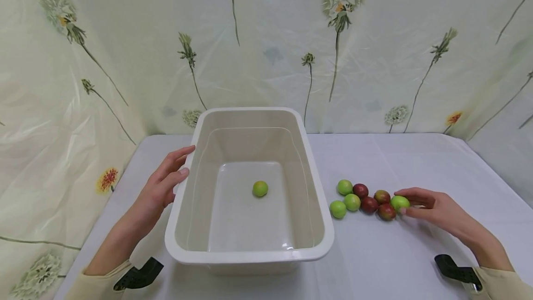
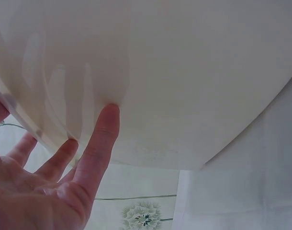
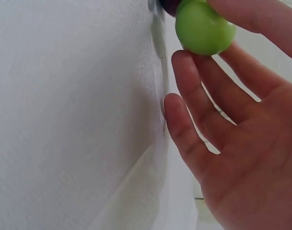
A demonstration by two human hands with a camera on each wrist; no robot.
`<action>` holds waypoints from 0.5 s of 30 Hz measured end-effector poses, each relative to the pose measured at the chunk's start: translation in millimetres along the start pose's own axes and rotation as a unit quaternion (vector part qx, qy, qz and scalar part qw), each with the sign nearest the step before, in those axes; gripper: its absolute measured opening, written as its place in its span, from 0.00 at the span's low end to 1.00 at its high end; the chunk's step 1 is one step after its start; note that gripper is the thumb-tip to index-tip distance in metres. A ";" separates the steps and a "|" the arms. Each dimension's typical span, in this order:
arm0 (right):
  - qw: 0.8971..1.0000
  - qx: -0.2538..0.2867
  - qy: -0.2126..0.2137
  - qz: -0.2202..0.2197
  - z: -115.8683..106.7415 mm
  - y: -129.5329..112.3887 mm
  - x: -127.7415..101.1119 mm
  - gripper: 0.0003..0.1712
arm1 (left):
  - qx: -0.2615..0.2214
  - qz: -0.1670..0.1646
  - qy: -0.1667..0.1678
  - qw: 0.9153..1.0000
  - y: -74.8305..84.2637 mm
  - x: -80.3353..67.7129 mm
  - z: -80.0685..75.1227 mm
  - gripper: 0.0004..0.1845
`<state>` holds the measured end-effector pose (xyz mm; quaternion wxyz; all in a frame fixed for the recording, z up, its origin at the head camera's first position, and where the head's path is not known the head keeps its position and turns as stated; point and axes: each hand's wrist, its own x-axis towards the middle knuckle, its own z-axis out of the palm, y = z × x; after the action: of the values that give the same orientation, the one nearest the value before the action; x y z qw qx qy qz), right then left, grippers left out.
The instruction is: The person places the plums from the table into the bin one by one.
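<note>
The fruit (image 1: 399, 203) pinched at my right fingers (image 1: 410, 210) is bright green. Just beyond those fingers lies a row of fruits (image 1: 360, 199), some green, some dark red with a green blush. The tub (image 1: 250, 253) against my left fingers (image 1: 176, 170) is cream white, and one yellow-green fruit (image 1: 260, 188) sits inside it. The tabletop (image 1: 416, 161) under my fingers is plain white. The backdrop (image 1: 125, 36) is pale cream, printed with grey-green dandelions and a few red-orange flowers.

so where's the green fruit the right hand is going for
In the head view the green fruit lies on the table at the right end of the fruit cluster, beside a red fruit, with the right hand touching it.
</note>
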<state>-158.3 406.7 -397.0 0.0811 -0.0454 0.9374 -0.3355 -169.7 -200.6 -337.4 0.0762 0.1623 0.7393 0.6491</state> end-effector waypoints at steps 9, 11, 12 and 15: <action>0.999 0.003 0.043 -0.007 1.2 -9.6 1.0 0.31 | 0.006 -0.002 0.002 1.000 0.4 -0.1 -0.2 0.25; 0.998 0.009 0.054 -0.009 1.9 -13.1 1.1 0.31 | 0.005 -0.002 0.002 1.000 -0.1 0.1 -0.1 0.25; 0.998 0.012 0.061 -0.009 2.5 -15.0 1.1 0.31 | 0.004 -0.002 0.002 1.000 -0.4 0.2 -0.1 0.25; 0.997 0.018 0.076 -0.009 4.7 -20.7 2.0 0.31 | 0.001 -0.001 0.002 1.000 -1.1 0.4 0.0 0.25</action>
<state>-158.7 387.5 -387.7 0.0073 -0.0267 0.9342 -0.3555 -170.2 -200.6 -338.4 0.0752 0.1599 0.7407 0.6482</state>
